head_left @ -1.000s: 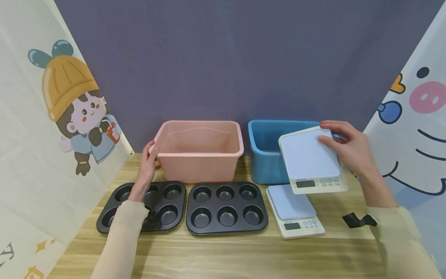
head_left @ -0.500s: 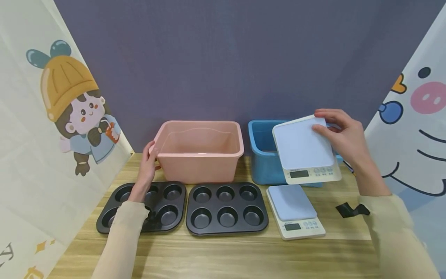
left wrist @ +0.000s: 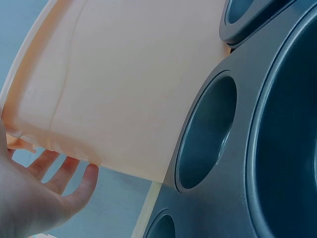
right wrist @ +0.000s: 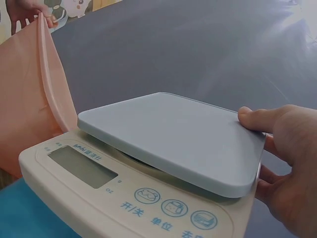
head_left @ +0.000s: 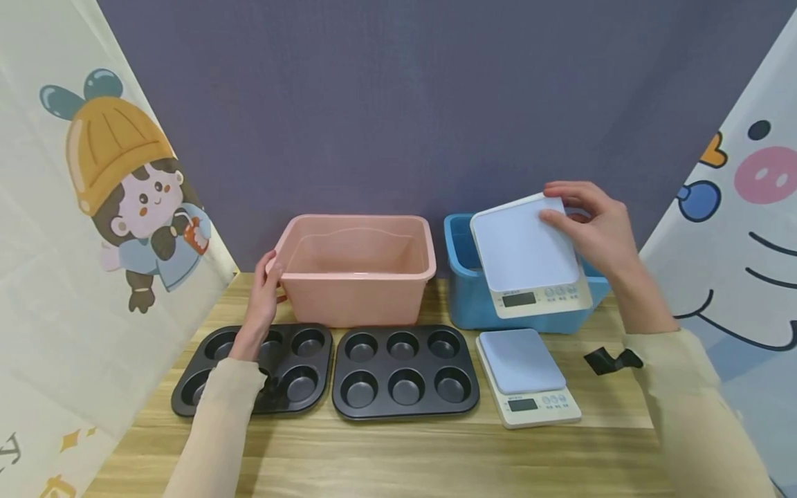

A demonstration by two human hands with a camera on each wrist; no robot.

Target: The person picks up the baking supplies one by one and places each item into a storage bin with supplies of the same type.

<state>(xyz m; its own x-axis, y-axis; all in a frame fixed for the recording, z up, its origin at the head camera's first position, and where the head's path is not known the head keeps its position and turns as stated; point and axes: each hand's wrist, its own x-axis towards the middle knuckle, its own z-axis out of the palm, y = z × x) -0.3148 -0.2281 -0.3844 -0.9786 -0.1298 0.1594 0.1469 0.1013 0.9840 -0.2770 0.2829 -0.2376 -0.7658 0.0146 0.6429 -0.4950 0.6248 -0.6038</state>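
Observation:
My right hand (head_left: 594,225) pinches a white kitchen scale (head_left: 526,242) at its upper right edge, thumb on the pale platform and fingers behind. The scale hangs tilted in front of the blue bin (head_left: 467,304) and overlaps its opening in the head view. Its display and round buttons show in the right wrist view. A second kitchen scale (head_left: 523,360) lies on the table below it. On the other side, my left hand (head_left: 261,301) grips the left end of the pink bin (head_left: 358,297) at the rim; its fingers (left wrist: 84,186) reach along the outer wall.
Two black muffin tins, a left one (head_left: 299,384) partly under my left forearm and a right one (head_left: 405,360), lie before the pink bin. A dark curtain (head_left: 398,111) hangs behind the bins. Printed cloths flank the wooden table (head_left: 373,463).
My right hand has carried the scale left and upward, uncovering more of the blue bin's front. The left hand and the pink bin have stayed in place.

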